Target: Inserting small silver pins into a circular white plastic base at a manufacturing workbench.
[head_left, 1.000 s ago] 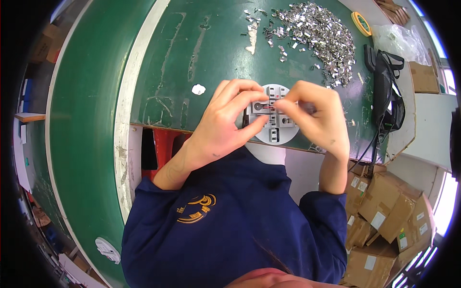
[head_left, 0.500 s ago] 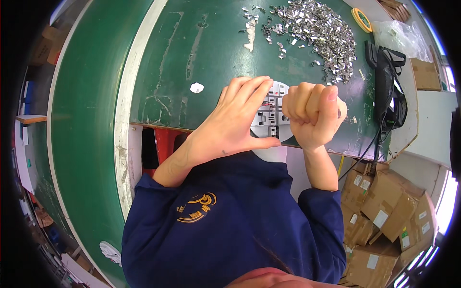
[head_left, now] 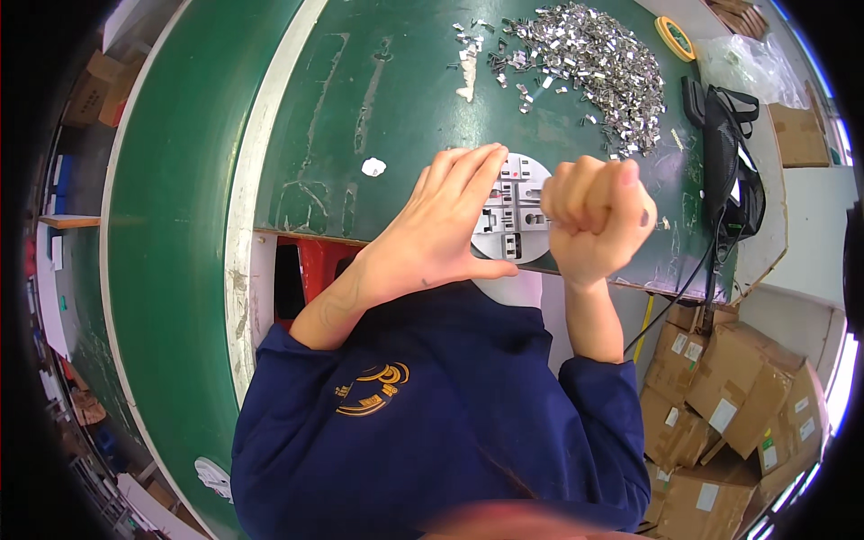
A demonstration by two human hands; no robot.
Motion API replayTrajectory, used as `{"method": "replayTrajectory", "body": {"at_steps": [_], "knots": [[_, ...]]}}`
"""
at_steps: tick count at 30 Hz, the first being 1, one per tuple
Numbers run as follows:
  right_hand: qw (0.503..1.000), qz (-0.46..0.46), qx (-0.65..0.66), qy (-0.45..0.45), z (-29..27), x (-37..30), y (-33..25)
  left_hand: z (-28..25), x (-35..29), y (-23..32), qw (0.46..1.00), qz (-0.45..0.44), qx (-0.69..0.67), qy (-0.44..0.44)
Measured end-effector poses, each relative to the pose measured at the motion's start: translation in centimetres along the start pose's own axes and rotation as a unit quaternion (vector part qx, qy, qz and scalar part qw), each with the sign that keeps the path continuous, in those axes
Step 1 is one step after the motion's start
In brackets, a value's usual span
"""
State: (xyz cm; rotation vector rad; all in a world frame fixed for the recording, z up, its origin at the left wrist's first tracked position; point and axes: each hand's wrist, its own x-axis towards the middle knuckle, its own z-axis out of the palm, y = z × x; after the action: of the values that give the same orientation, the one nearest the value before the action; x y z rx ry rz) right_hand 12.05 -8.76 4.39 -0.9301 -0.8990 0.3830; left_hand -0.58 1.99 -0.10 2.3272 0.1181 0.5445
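A round whitish-grey plastic base (head_left: pixel 533 241) with small slots, blocks and dark fittings lies near the front edge of the green table. My left hand (head_left: pixel 432 225) spans its left side, fingers at the far rim and thumb at the near rim, gripping it. Above and just right of the base is my right hand (head_left: pixel 597 216), curled into a fist with the thumb on top. Whatever the fist may hold is hidden; a dark spot shows at its right side. Beyond the hands lies a heap of small shiny metal clips (head_left: pixel 598 67).
A tape roll (head_left: pixel 675 38), a clear plastic bag (head_left: pixel 751 72) and a black bag with straps (head_left: pixel 729 166) lie at the right. A white scrap (head_left: pixel 373 166) is left of my hands. Cardboard boxes (head_left: pixel 733 387) are stacked below right; a green surface (head_left: pixel 180 225) runs along the left.
My right fist has shifted slightly right, baring more of the base. My left hand keeps its place on the base. The view has moved a little.
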Motion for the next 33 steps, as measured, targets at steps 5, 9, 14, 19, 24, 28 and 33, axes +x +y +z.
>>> {"method": "replayTrajectory", "body": {"at_steps": [5,9,14,19,24,28,33], "knots": [[0.999,-0.026,0.022,0.022,-1.7,-0.4,-0.6,-2.4,-0.4,-0.6,0.999,-0.029,0.037,0.028],[0.999,-0.025,0.017,0.034,-2.6,-0.9,-0.4,-6.7,-1.7,-2.4,0.972,-0.147,0.117,0.141],[0.995,-0.019,0.091,0.022,-3.1,-1.5,-0.6,-13.1,-3.1,-4.0,0.891,-0.315,0.150,0.289],[0.994,-0.015,0.105,0.003,-3.4,-2.0,-1.0,-13.4,-5.4,-8.5,0.700,-0.465,0.448,0.305],[0.994,0.016,0.108,0.021,-4.2,-2.1,-1.1,-14.2,-0.8,-9.6,0.746,-0.425,0.490,0.152],[0.991,0.021,0.130,0.028,-4.6,-2.3,-1.2,-16.7,7.0,-13.0,0.800,-0.441,0.395,0.092],[0.993,0.022,0.116,0.021,-4.6,-2.4,-1.0,-19.2,10.5,-28.4,0.836,-0.274,0.417,0.230]]}}
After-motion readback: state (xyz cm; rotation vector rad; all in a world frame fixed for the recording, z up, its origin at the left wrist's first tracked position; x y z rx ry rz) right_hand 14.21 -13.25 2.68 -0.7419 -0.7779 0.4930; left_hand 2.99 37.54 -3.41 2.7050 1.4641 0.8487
